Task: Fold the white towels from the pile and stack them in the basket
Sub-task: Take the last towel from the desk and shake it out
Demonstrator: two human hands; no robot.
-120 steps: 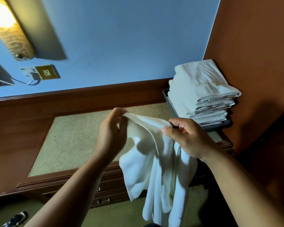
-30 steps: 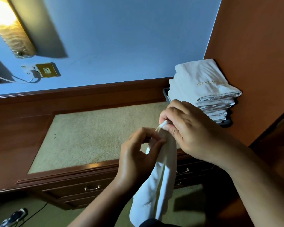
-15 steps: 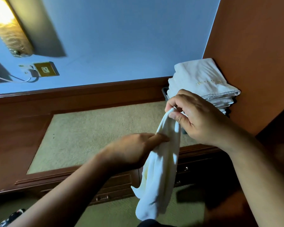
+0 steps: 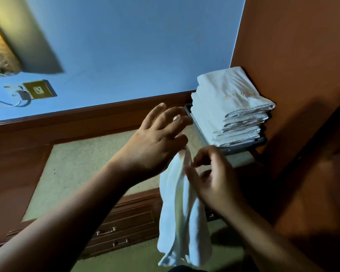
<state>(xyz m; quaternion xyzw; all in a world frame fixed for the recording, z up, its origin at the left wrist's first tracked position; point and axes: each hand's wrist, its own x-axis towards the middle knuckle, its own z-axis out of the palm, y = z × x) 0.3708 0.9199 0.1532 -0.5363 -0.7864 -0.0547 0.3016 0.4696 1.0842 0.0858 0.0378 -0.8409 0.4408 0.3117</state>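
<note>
A white towel hangs long and bunched in front of the desk. Its top end is caught under the thumb of my left hand, whose other fingers are spread straight toward the basket. My right hand is lower and to the right of the towel, with its thumb against the cloth and its fingers loosely curled beside it. Folded white towels are stacked high in a dark basket in the back right corner of the desk. No loose pile is in view.
A wooden desk with a beige inset top lies under my hands, with drawers along its front. An orange wall closes the right side. A wall socket and a lit lamp are at the far left.
My left hand rose and spread its fingers, taking over the towel's top. My right hand let go of the top and dropped lower beside the towel.
</note>
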